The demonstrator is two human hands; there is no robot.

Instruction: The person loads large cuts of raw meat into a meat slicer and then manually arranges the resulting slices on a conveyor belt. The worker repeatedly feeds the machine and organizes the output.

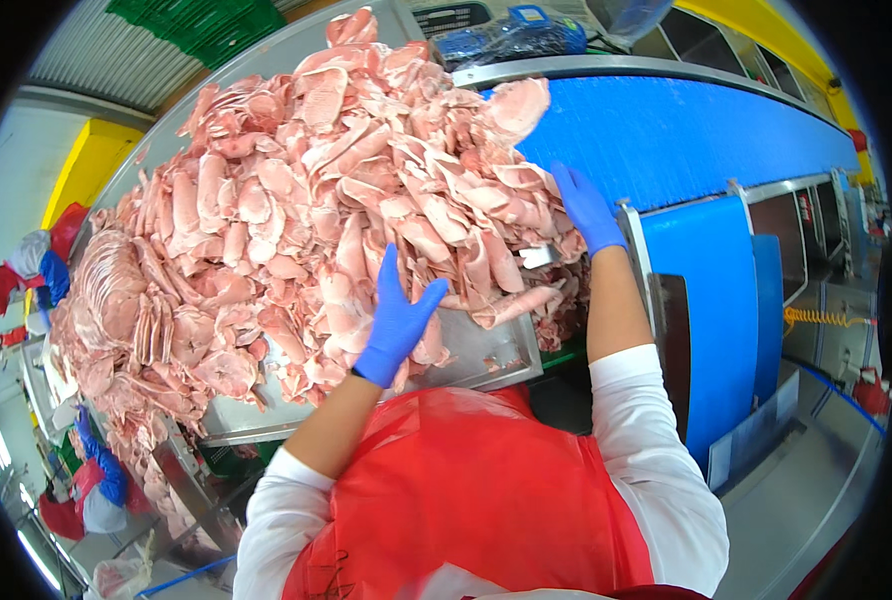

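And here's the big pile of sliced meat (296, 200), heaped across the metal table (471, 345)! The two hands are well apart. Left hand (398, 325) at the pile's near side, thumb and fingers spread wide, laid against the slices. Over at the pile's right edge, the right hand (588, 212), fingers stretched out beside the meat; whether it grips a slice, I can't tell. A blue belt (686, 130) runs off to the pile's right, green crates (211, 30) sit beyond it, and a red apron (466, 490) fills its near side.
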